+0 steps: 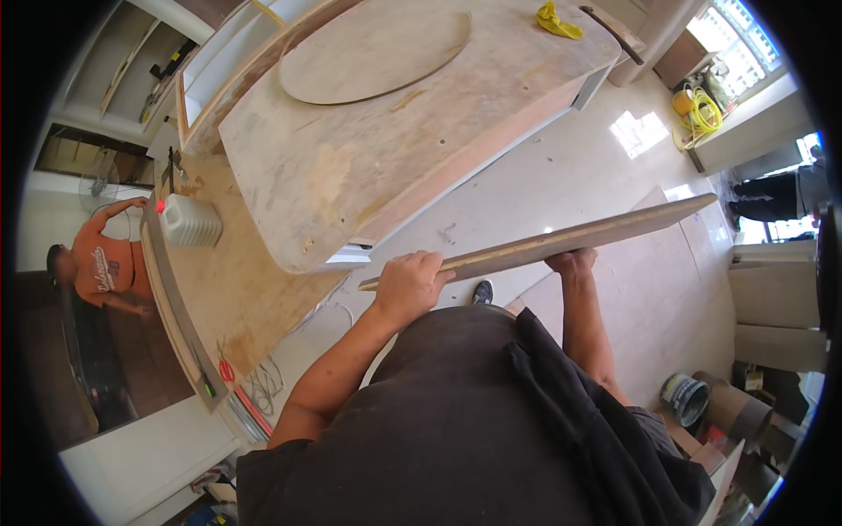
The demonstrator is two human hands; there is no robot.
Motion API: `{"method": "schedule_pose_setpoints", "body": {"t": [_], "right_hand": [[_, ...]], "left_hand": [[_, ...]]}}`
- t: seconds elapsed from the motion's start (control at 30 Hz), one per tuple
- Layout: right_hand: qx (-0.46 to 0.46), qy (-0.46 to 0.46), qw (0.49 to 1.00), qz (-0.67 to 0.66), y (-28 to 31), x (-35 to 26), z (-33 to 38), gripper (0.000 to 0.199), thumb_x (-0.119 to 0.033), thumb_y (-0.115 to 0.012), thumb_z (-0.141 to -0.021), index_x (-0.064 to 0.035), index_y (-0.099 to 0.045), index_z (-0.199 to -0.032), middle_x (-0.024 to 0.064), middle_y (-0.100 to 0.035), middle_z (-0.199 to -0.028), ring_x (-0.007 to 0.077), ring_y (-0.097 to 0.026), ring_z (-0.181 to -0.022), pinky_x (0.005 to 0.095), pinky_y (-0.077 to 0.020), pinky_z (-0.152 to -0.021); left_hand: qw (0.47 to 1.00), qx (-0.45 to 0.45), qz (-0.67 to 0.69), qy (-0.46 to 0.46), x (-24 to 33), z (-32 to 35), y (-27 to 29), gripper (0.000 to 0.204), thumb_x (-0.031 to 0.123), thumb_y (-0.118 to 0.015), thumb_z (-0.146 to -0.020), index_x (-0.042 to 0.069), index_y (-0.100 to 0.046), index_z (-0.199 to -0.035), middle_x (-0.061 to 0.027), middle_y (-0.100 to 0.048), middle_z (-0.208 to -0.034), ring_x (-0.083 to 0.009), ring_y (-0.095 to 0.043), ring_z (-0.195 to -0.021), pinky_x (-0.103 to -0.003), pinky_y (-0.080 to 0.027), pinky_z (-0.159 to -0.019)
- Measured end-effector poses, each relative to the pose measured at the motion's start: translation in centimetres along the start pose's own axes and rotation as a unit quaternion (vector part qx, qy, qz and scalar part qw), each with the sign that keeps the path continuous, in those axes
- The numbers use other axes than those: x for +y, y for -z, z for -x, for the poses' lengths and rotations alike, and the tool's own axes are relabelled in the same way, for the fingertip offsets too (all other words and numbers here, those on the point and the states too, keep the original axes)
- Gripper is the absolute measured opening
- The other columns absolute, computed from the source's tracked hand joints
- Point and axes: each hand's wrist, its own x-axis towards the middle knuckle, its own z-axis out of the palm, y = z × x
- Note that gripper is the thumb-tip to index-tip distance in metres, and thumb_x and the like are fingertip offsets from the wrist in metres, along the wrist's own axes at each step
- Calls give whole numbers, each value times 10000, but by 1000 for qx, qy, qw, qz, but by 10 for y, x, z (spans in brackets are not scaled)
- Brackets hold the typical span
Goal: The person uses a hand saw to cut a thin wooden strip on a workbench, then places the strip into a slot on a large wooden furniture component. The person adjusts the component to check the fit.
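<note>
I hold a long wooden board (517,248) edge-up in front of my body, clear of the floor. My left hand (410,285) grips it near its left end, thumb along the near face. Under its middle, my right hand (573,263) is closed round the lower edge, with the fingers partly hidden by the board. Just beyond stands a large wooden cabinet piece (403,167) with rounded corners and dusty patches. A thin oval wooden panel (377,53) lies on its top, and a yellow cloth (559,21) is at its far right.
To the left, a plywood worktop (228,280) carries a white jug (190,221) with a red cap and red-handled scissors (226,368). A person in orange (110,263) stands behind it. Sheets (649,307) lie on the floor at right, near a bucket (684,396). A yellow hose (702,112) is coiled farther back.
</note>
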Motion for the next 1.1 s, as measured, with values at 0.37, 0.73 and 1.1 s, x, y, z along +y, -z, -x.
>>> {"method": "schedule_pose_setpoints", "body": {"t": [0.37,0.73,1.1], "right_hand": [[-9,-65,998,-25,16,9,58,734,-646,-334,-1005,-95,-553,-1437,107,-567,-1480,365,-526,-1349,654,-355,-1143],[12,-68,995,-74,56,11,45,729,-655,-388,-982,-96,-591,-1403,105,-611,-1428,367,-561,-1304,670,-348,-1131],[-3,-84,995,-51,61,4,42,642,-596,-468,-983,-107,-617,-1372,88,-607,-1438,337,-567,-1316,604,-386,-1142]], "left_hand": [[1000,6,3,19,10,-26,-8,311,296,-749,-891,45,-620,-758,-149,-660,-707,-370,-654,-650,-463,-514,-590],[985,9,148,88,18,-33,-27,158,167,-779,-829,40,-697,-876,-159,-701,-819,-374,-679,-754,-447,-527,-668],[953,-42,225,199,5,-12,-2,358,282,-778,-875,-9,-698,-1069,-206,-750,-977,-325,-734,-874,-378,-563,-776]]}}
